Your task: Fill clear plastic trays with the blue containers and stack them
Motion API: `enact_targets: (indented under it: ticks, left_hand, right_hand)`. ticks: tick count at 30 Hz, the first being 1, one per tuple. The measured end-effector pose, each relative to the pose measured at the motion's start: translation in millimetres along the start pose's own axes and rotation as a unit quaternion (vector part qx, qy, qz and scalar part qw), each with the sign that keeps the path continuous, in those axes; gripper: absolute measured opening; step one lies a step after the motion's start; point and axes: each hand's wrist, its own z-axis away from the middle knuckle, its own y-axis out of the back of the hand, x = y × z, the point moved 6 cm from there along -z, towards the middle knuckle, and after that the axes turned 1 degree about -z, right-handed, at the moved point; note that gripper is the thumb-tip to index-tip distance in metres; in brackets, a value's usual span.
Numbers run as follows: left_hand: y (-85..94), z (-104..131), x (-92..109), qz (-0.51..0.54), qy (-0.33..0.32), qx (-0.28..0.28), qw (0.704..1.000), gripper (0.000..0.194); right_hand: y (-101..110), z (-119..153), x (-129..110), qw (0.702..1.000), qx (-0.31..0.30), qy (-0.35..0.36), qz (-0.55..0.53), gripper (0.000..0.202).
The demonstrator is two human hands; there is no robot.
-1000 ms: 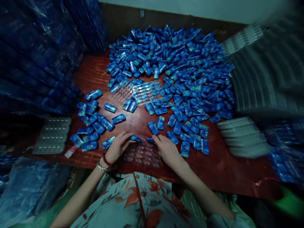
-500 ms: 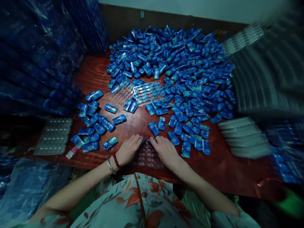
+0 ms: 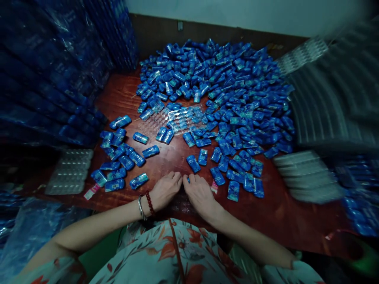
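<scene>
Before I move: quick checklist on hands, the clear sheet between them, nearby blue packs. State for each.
1. Both hands in view: ok, left hand and right hand sit close together near the table's front edge.
2. Clear molded sheet fully visible: not ok, the hands and forearms hide much of it and it is dim.
3. Grip of each hand: cannot tell, the fingers curl down out of sight; only a bit of blue shows at the right fingertips.
4. Loose blue pack apart from the left hand: ok, tabletop shows between them.
5. Bare tabletop just beyond the fingertips: ok.
</scene>
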Motion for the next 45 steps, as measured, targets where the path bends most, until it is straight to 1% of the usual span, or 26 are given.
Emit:
enact_targets:
  ticks: [2,4,7,10,13,15,17,18,19,20,21,23,24,25,26,27,28,30,32,33,34,36,38,40,42,45]
  left_hand:
    - [0.9,-2,-3,-0.007,-0.001,0.007,1.000,0.026]
    - [1.4,-4,-9,-0.009,0.003,0.031,0.999,0.023]
    - [2.8,-10,-27,0.007,0.013,0.106,0.994,0.025]
    - [5.3,-13,-46,0.043,0.020,0.178,0.983,0.030]
    - [11.1,-7,-64,0.079,0.027,0.225,0.971,0.036]
    - [17.2,0,-83,0.117,0.067,0.260,0.956,0.035]
    - [22.7,8,-108,0.137,0.145,0.292,0.935,0.032]
    - [24.3,10,-121,0.131,0.189,0.295,0.928,0.031]
    - [24.7,10,-132,0.117,0.228,0.282,0.925,0.031]
    - [23.9,7,-142,0.102,0.255,0.252,0.928,0.032]
    - [21.9,2,-149,0.090,0.269,0.209,0.936,0.034]
    - [16.8,-11,-157,0.078,0.267,0.120,0.953,0.038]
    - [15.1,-16,-159,0.073,0.261,0.088,0.959,0.040]
    - [14.5,-19,-161,0.068,0.257,0.068,0.962,0.041]
    - [15.0,-19,-162,0.064,0.253,0.061,0.963,0.041]
    - [16.6,-17,-161,0.066,0.248,0.069,0.964,0.039]
    - [19.3,-11,-160,0.077,0.242,0.094,0.963,0.034]
    - [27.7,9,-153,0.130,0.225,0.189,0.947,0.024]
    - [34.3,37,-138,0.206,0.205,0.299,0.909,0.017]
    - [34.8,50,-128,0.243,0.195,0.337,0.889,0.015]
    - [33.2,60,-116,0.273,0.185,0.357,0.874,0.015]
    - [25.7,68,-91,0.310,0.163,0.363,0.864,0.014]
    - [16.0,62,-70,0.315,0.133,0.357,0.869,0.016]
    - [6.5,50,-58,0.295,0.099,0.353,0.882,0.020]
    - [0.0,38,-52,0.250,0.060,0.346,0.902,0.025]
    - [-1.8,25,-46,0.171,0.005,0.314,0.934,0.030]
  right_hand:
    - [-2,-2,0,1.000,0.013,-0.017,-0.001,0.029]
    - [-5,-6,2,0.999,0.031,-0.035,-0.004,0.025]
    - [-8,-15,9,0.996,0.068,-0.055,-0.024,0.027]
    - [-8,-21,23,0.991,0.095,-0.053,-0.079,0.030]
    - [-6,-21,49,0.976,0.129,-0.065,-0.162,0.028]
    - [-6,-19,72,0.959,0.160,-0.108,-0.206,0.030]
    - [-9,-22,90,0.948,0.169,-0.159,-0.219,0.031]
    - [-10,-26,95,0.948,0.160,-0.176,-0.211,0.031]
    - [-12,-32,96,0.952,0.144,-0.187,-0.196,0.030]
    - [-13,-39,95,0.958,0.122,-0.191,-0.177,0.031]
    - [-14,-48,91,0.964,0.096,-0.190,-0.159,0.033]
    - [-15,-63,83,0.974,0.043,-0.174,-0.143,0.036]
    - [-15,-69,80,0.975,0.022,-0.164,-0.148,0.036]
    - [-15,-72,80,0.974,0.011,-0.159,-0.160,0.036]
    - [-15,-71,83,0.971,0.013,-0.160,-0.178,0.036]
    - [-15,-67,88,0.965,0.030,-0.167,-0.201,0.034]
    - [-14,-60,95,0.955,0.063,-0.177,-0.230,0.032]
    - [-13,-34,110,0.917,0.149,-0.196,-0.314,0.029]
    - [-17,-4,114,0.862,0.206,-0.190,-0.422,0.028]
    - [-20,9,110,0.837,0.220,-0.177,-0.469,0.026]
    - [-22,20,102,0.819,0.230,-0.161,-0.500,0.024]
    - [-24,35,80,0.803,0.268,-0.131,-0.515,0.018]
    - [-26,40,57,0.808,0.315,-0.104,-0.487,0.018]
    - [-29,37,40,0.830,0.333,-0.072,-0.442,0.027]
    - [-31,29,32,0.871,0.318,-0.041,-0.373,0.033]
    - [-26,19,32,0.930,0.271,-0.016,-0.247,0.036]
